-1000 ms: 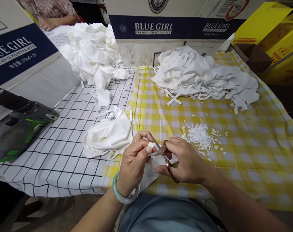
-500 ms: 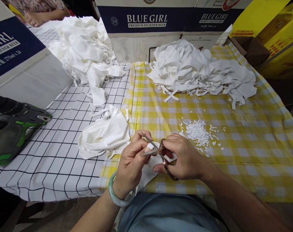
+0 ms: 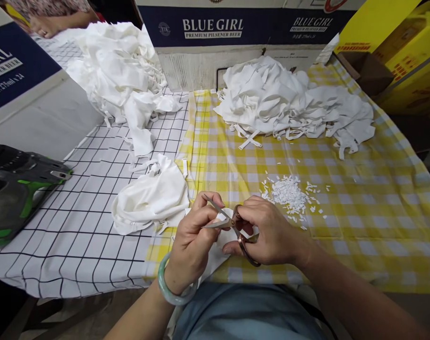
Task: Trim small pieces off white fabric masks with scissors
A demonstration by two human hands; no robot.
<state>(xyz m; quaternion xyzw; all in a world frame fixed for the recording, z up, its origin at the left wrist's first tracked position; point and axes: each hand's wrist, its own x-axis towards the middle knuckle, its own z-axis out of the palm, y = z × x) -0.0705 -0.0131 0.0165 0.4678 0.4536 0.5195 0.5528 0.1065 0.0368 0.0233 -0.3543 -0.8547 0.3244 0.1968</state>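
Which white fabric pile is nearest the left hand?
The small front pile, beside the left hand; the back-left pile and back-right pile lie farther away.

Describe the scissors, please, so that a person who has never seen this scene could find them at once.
Follow the yellow checked tablecloth to its near edge, where the left hand and right hand are close together. The scissors are in the right hand, open, blades toward the left. Silver blades and coppery handles set them apart from the white fabric beside them.
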